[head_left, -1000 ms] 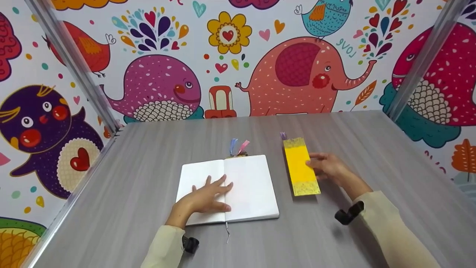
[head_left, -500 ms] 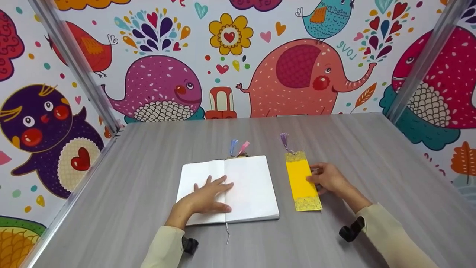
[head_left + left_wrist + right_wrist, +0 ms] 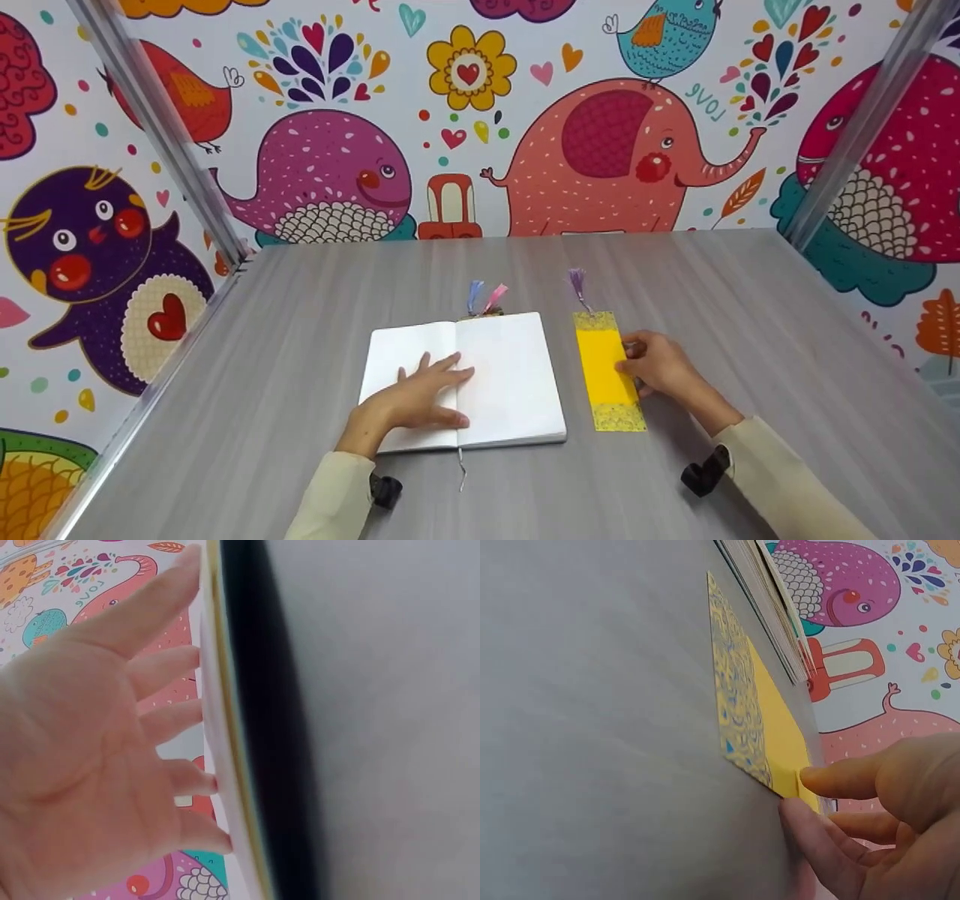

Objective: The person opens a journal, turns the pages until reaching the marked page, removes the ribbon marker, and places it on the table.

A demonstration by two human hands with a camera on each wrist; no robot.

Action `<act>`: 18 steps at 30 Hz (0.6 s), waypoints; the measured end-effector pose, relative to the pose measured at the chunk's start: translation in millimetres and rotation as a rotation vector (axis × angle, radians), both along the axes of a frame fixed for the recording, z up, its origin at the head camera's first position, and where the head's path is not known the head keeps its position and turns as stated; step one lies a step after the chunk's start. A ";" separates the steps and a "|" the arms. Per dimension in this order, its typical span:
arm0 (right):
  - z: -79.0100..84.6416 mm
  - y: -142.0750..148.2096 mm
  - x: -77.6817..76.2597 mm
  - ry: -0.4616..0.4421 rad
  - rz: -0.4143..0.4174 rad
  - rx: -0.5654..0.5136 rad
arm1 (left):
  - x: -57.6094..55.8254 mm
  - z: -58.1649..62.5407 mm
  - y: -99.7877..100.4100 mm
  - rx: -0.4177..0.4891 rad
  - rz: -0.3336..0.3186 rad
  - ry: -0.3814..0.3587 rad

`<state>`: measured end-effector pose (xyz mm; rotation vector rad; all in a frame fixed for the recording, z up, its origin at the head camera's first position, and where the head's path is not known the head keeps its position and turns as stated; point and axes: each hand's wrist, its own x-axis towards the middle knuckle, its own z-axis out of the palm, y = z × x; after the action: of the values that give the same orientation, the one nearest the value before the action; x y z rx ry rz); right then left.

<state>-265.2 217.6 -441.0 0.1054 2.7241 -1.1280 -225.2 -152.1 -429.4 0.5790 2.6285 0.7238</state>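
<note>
An open notebook point(image 3: 506, 382) with blank white pages lies on the grey table. My left hand point(image 3: 412, 401) rests on it with fingers spread, mostly over the left page and the centre fold; the left wrist view has the palm point(image 3: 90, 750) and straight fingertips touching the page. To the right of the notebook is a yellow bookmark point(image 3: 606, 367) with patterned ends and a purple tassel point(image 3: 577, 285). My right hand point(image 3: 664, 367) pinches its right edge between thumb and fingers. In the right wrist view the bookmark point(image 3: 780, 727) is at table level.
A blue tassel point(image 3: 475, 298) and a pink tassel point(image 3: 495, 298) stick out past the notebook's far edge. A thin ribbon point(image 3: 462, 472) trails from its near edge. Printed cartoon walls point(image 3: 337, 165) enclose the table point(image 3: 300, 315) at the back and sides.
My right hand has brought the bookmark toward me and down to the table, and its purple tassel now shows fully beyond the far end. The left hand stays on the notebook.
</note>
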 end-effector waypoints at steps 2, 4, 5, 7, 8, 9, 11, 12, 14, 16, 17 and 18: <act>1.5 -2.8 1.5 0.025 0.014 0.010 | -1.0 0.8 -0.3 -0.007 -0.004 -0.004; 3.5 -7.1 3.5 0.059 0.029 0.021 | -2.1 1.1 -1.1 -0.011 -0.007 -0.010; 4.7 -9.7 4.6 0.081 0.037 0.027 | -2.5 1.0 -1.6 -0.012 -0.009 -0.012; 7.1 -15.6 7.8 0.128 0.053 0.041 | -3.2 0.6 -2.6 -0.006 -0.012 -0.018; 8.5 -18.7 9.7 0.156 0.064 0.047 | -3.3 0.2 -3.0 -0.002 -0.013 -0.020; 9.6 -21.9 11.6 0.184 0.071 0.057 | -3.4 -0.1 -3.4 0.001 -0.014 -0.020; 11.6 -28.1 15.7 0.238 0.091 0.060 | -3.5 -1.0 -3.8 0.005 -0.016 -0.022; 12.5 -31.2 17.8 0.263 0.107 0.055 | -3.7 -1.4 -3.9 0.007 -0.016 -0.024; 14.1 -37.7 22.0 0.316 0.148 0.037 | -3.6 -2.2 -4.2 0.007 -0.017 -0.022; 15.4 -44.1 25.9 0.358 0.195 0.022 | -3.7 -2.4 -4.2 0.004 -0.019 -0.021; 16.1 -47.3 27.7 0.376 0.218 0.019 | -3.8 -2.5 -4.1 0.002 -0.021 -0.020; 16.8 -50.3 29.2 0.389 0.243 0.017 | -3.9 -2.5 -4.0 0.001 -0.021 -0.021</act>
<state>-236.0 167.3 -424.2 -0.4786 2.9664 -1.1544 -229.1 -156.2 -431.8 0.5952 2.5989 0.7213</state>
